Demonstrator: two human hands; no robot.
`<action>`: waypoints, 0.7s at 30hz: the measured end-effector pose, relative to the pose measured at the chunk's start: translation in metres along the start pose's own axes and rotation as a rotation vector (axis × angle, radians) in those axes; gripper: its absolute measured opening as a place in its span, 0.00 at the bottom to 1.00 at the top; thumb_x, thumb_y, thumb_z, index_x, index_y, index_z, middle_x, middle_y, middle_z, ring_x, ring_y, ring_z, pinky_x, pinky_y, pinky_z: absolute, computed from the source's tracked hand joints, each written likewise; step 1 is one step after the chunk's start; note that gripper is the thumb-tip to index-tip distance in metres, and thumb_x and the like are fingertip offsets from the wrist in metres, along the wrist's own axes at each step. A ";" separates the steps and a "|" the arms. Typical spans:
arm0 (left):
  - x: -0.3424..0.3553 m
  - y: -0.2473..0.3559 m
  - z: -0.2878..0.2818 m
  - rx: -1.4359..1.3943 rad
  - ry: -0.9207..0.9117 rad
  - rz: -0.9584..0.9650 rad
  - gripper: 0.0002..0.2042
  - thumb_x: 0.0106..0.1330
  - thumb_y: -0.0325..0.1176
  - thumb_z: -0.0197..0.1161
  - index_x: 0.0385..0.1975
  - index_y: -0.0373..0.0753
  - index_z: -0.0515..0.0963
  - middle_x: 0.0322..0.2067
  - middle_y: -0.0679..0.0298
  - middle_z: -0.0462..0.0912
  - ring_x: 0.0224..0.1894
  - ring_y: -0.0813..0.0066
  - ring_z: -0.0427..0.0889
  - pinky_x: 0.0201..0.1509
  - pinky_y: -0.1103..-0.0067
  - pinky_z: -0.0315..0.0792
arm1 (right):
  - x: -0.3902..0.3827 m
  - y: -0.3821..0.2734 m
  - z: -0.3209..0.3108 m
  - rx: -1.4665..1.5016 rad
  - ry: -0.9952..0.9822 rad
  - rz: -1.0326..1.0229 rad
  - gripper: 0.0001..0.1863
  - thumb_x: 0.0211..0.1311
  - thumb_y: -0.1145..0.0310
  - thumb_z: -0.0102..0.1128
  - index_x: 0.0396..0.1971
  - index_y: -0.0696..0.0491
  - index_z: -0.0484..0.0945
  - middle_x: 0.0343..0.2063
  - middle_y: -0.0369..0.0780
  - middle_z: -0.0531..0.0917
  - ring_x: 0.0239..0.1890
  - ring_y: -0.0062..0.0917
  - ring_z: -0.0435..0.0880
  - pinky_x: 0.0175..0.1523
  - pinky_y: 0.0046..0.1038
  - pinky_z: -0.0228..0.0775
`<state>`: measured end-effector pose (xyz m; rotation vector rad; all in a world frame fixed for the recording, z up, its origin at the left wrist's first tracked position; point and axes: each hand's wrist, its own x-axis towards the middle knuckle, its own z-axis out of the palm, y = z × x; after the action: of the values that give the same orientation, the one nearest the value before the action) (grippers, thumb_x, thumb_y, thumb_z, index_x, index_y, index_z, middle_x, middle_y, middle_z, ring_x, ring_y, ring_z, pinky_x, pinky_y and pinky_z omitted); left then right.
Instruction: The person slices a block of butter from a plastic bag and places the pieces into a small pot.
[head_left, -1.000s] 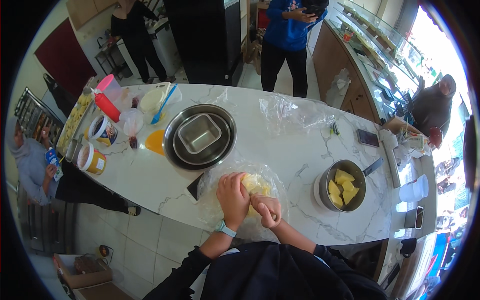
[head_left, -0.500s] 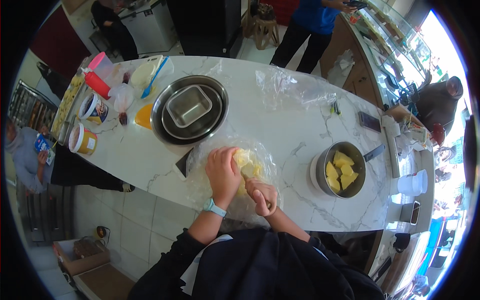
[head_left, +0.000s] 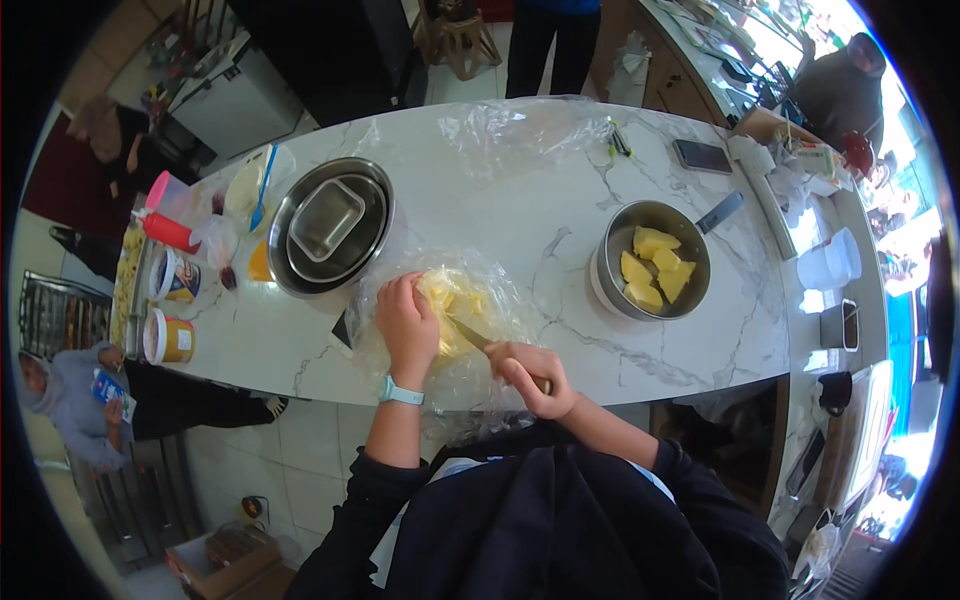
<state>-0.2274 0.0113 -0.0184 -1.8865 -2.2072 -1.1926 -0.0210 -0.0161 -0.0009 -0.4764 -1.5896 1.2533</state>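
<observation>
My left hand [head_left: 405,325] grips a pale yellow block of butter [head_left: 450,298] lying on crumpled clear plastic [head_left: 500,280] near the counter's front edge. My right hand [head_left: 530,378] is closed round the handle of a knife [head_left: 470,334], whose blade reaches into the butter. To the right, a steel saucepan [head_left: 694,290] holding several yellow chunks sits on a white base [head_left: 602,283]. Behind my left hand are nested steel bowls [head_left: 290,212] with a rectangular steel tin inside.
Along the counter's left lie tubs [head_left: 170,337], a red bottle [head_left: 168,229] and a blue spatula [head_left: 258,205]. A phone [head_left: 702,155] and loose plastic [head_left: 525,130] lie at the back. Co-workers stand left [head_left: 80,400] and across the counter [head_left: 553,45]; another person [head_left: 840,90] is back right.
My right hand with the knife has moved rightward, away from my left hand, showing more blade in the butter. The whole view has shifted, and the person across is now mostly cropped.
</observation>
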 end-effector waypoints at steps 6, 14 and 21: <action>0.016 -0.023 -0.013 -0.169 -0.248 -0.069 0.09 0.65 0.29 0.52 0.38 0.34 0.77 0.38 0.53 0.80 0.43 0.54 0.77 0.48 0.66 0.70 | 0.000 -0.035 -0.015 -0.398 0.048 0.211 0.05 0.57 0.73 0.64 0.33 0.57 0.81 0.31 0.47 0.81 0.33 0.37 0.82 0.41 0.32 0.74; 0.023 -0.037 -0.009 -0.213 -0.371 -0.180 0.15 0.71 0.37 0.52 0.39 0.29 0.78 0.34 0.52 0.83 0.35 0.63 0.80 0.42 0.75 0.71 | 0.017 -0.069 -0.032 -0.450 0.145 0.110 0.08 0.56 0.72 0.64 0.36 0.57 0.83 0.31 0.45 0.81 0.31 0.39 0.82 0.37 0.33 0.75; 0.035 -0.037 -0.001 -0.440 -0.409 -0.296 0.19 0.72 0.43 0.51 0.38 0.29 0.78 0.23 0.60 0.80 0.26 0.76 0.75 0.34 0.77 0.70 | 0.034 -0.063 -0.032 -0.418 0.191 0.026 0.08 0.54 0.74 0.66 0.35 0.56 0.84 0.29 0.42 0.81 0.29 0.36 0.82 0.36 0.29 0.74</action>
<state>-0.2685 0.0402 -0.0212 -2.1799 -2.6923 -1.5688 0.0099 0.0022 0.0691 -0.8553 -1.6846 0.8618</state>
